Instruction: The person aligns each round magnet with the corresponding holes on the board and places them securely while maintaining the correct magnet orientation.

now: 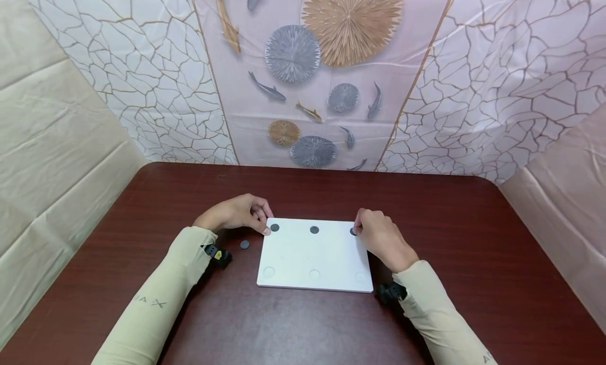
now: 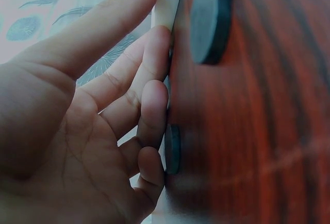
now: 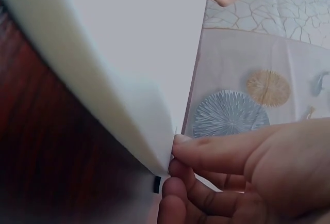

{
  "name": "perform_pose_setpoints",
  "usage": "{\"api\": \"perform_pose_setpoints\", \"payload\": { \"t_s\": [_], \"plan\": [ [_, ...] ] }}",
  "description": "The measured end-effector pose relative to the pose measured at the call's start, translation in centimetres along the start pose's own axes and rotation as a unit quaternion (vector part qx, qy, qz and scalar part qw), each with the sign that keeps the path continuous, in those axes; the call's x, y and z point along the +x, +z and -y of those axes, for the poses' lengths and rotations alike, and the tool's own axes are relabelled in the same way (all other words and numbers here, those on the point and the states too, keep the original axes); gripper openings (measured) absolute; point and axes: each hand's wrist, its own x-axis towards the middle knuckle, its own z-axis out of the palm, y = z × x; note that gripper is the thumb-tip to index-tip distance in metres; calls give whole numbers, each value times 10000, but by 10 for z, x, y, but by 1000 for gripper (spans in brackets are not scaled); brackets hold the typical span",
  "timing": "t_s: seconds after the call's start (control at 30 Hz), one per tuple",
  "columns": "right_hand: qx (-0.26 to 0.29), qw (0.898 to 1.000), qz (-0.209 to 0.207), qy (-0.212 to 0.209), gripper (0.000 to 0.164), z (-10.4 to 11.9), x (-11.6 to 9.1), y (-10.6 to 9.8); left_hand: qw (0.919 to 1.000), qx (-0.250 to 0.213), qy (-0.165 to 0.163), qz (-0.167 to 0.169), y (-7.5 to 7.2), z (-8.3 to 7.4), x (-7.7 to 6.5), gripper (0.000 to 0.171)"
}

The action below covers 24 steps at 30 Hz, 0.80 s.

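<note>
A white rectangular board (image 1: 310,254) lies on the table. Three dark discs sit along its far side: a left disc (image 1: 274,227), a middle disc (image 1: 314,230) and a right disc (image 1: 352,231) partly covered by fingers. My left hand (image 1: 239,213) grips the far left corner, thumb at the edge and fingers curled beside it. At the far right corner, my right hand (image 1: 381,236) pinches the board's edge between thumb and fingers. A loose dark disc (image 1: 244,244) lies left of the board. In the left wrist view, another dark disc (image 2: 173,149) shows beside the fingertips.
Round shallow recesses line the board's near side, such as the left recess (image 1: 269,272). The dark red wooden table (image 1: 293,323) extends around the board. Behind it hangs a patterned cloth (image 1: 331,118). Wrist cameras sit on both sleeves, including the left camera (image 1: 220,255).
</note>
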Motion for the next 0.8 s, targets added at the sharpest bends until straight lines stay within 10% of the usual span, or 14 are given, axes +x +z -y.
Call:
{"api": "perform_pose_setpoints", "payload": {
  "t_s": [0.8],
  "plan": [
    [370, 9991, 6, 216, 10, -5, -2, -26, 10000, 37, -19, -1, 1, -2, 0, 31]
  ]
}}
